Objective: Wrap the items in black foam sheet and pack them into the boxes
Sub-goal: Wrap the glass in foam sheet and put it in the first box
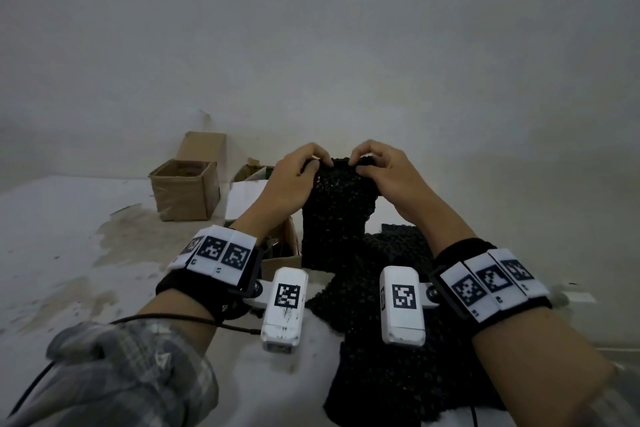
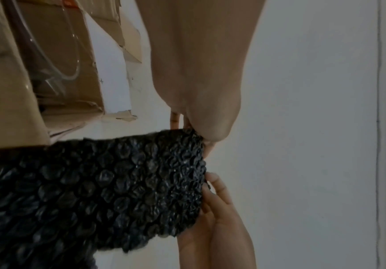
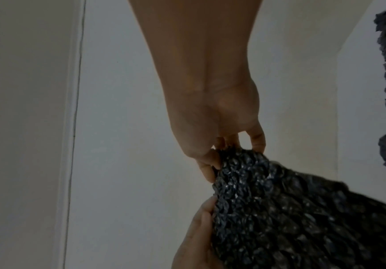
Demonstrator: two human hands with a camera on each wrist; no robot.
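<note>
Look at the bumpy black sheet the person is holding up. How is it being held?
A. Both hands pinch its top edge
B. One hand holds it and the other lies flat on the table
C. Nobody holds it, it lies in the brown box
A: the left hand and the right hand each pinch the top edge of the black foam sheet, which hangs down between them.
</note>
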